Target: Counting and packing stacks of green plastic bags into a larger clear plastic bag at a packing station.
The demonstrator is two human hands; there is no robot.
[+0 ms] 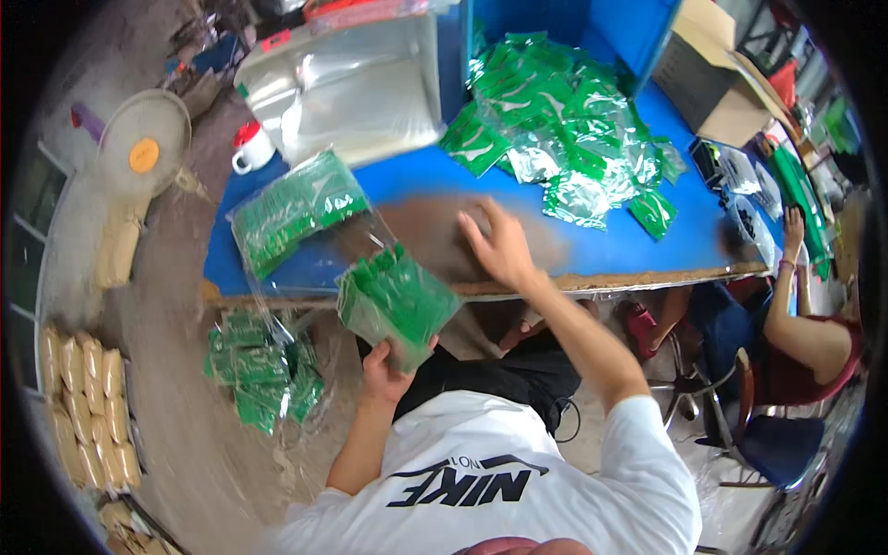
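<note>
Green-packet bag (402, 305) in left hand (387, 372), right hand (499, 242) bare

Left hand: fingers gripping the bag's lower end, thumb side toward the body. Bag is clear plastic, tightly filled, tilted, overlapping the near edge of the blue table (407, 174) left of its middle. Right hand: past the near edge, fingers loosely spread, nothing in them; contact with the brown worn patch (421, 222) on the tabletop cannot be told.

Second clear bag (301, 213) of green packets lies toward the table's near left corner. White mug (254, 150) with red top stands by the left edge; clear plastic sheets (356, 97) are stacked at the far left. Heap of glossy green packets (569, 120) spreads from the far edge, spilling out of a blue bin (638, 37); one packet (654, 213) lies at its near side. Cardboard box (721, 88) sits at the far right corner. More green bags (259, 361) on the floor, below the near left corner. Co-worker (814, 347) sits at the right end.
</note>
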